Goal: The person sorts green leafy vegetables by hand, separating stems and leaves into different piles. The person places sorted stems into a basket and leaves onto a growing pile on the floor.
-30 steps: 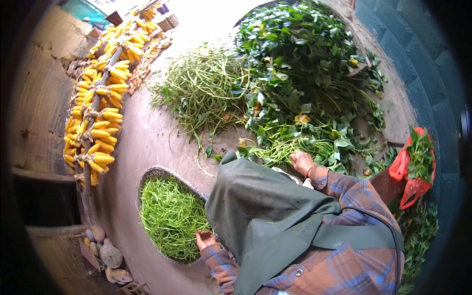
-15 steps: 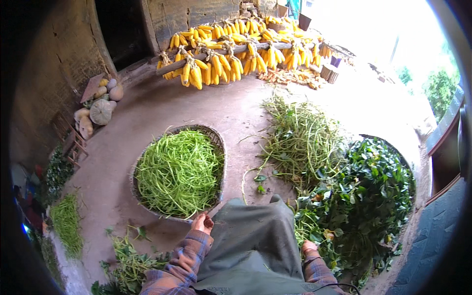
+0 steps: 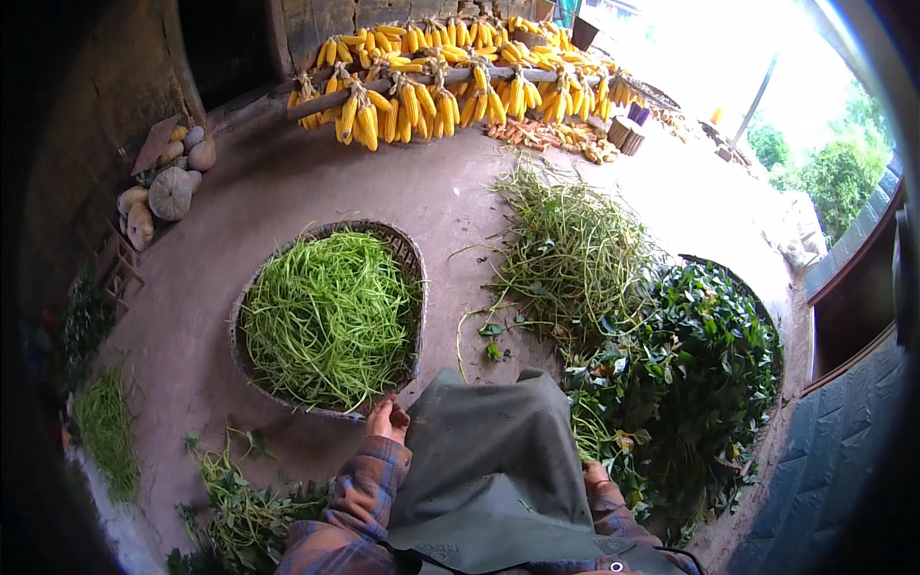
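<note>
Beside my left knee, my left hand (image 3: 387, 420) is held with its fingers curled, close to the near rim of a woven basket (image 3: 419, 316). Whatever may be in those fingers is hidden. Thin green stalks (image 3: 326, 316) fill the basket in a heap. At my right side, my right hand (image 3: 599, 477) is closed at the ends of some green stems (image 3: 586, 429), with part of the fingers hidden. These stems lie at the near left edge of a big pile of leafy vines (image 3: 714, 355). A dark green apron (image 3: 479, 455) covers my lap between the hands.
Bare, tangled vines (image 3: 570, 254) spread beyond the leafy pile. Leafy cuttings (image 3: 244, 513) lie at lower left, with another stalk bundle (image 3: 107, 436) farther left. Pumpkins (image 3: 171, 194) sit by the wall. Corn cobs (image 3: 412, 110) hang from poles at the back.
The view has shifted, so the whole scene sits slightly left and higher. Both hands stay at about the same places beside my lap, the left still near the basket, the right at the stems.
</note>
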The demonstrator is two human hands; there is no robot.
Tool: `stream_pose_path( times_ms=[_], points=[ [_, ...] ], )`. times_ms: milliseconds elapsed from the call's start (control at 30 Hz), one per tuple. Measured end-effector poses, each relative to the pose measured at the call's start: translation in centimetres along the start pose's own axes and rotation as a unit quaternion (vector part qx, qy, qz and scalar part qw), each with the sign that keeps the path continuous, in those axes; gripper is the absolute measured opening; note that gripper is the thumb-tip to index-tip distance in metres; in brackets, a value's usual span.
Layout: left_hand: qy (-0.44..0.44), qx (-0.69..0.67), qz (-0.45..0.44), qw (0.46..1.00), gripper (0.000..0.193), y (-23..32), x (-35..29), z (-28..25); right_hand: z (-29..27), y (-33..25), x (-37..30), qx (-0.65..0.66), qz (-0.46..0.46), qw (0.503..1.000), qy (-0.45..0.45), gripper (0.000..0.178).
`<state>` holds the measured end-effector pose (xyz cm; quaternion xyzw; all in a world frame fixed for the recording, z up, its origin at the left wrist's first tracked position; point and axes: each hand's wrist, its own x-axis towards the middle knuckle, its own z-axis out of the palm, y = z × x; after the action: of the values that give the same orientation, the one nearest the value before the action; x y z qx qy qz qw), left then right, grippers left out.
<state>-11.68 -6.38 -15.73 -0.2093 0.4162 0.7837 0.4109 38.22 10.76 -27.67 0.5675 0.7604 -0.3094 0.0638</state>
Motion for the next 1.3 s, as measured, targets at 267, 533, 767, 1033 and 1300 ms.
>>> stream_pose_path(
  times_ms=[267, 533, 767, 1033, 1300],
  points=[
    [-0.011, -0.025, 0.01, 1.0, 0.011, -0.3, -1.9, 2.1, -21.0, -3.3, -9.4, 0.324, 0.084, 0.912, 0.236, 0.018],
    [-0.02, -0.032, -0.01, 0.999, 0.01, -0.7, -2.0, 3.2, -27.3, -2.4, -19.9, 0.063, -0.053, 0.907, 0.413, 0.042],
    [-0.049, -0.015, -0.001, 0.999, 0.013, -0.4, -2.7, 3.7, -30.6, -8.3, -23.7, 0.106, -0.087, 0.921, 0.364, 0.026],
    [-0.108, 0.02, 0.044, 0.993, 0.01, 1.1, -5.6, 5.7, -29.6, -7.0, -22.8, 0.354, 0.005, 0.805, 0.475, 0.018],
    [-0.229, 0.081, 0.079, 0.967, 0.013, 0.3, -8.2, 12.7, -32.7, -13.8, -27.2, 0.283, 0.004, 0.766, 0.577, 0.03]
  ],
)
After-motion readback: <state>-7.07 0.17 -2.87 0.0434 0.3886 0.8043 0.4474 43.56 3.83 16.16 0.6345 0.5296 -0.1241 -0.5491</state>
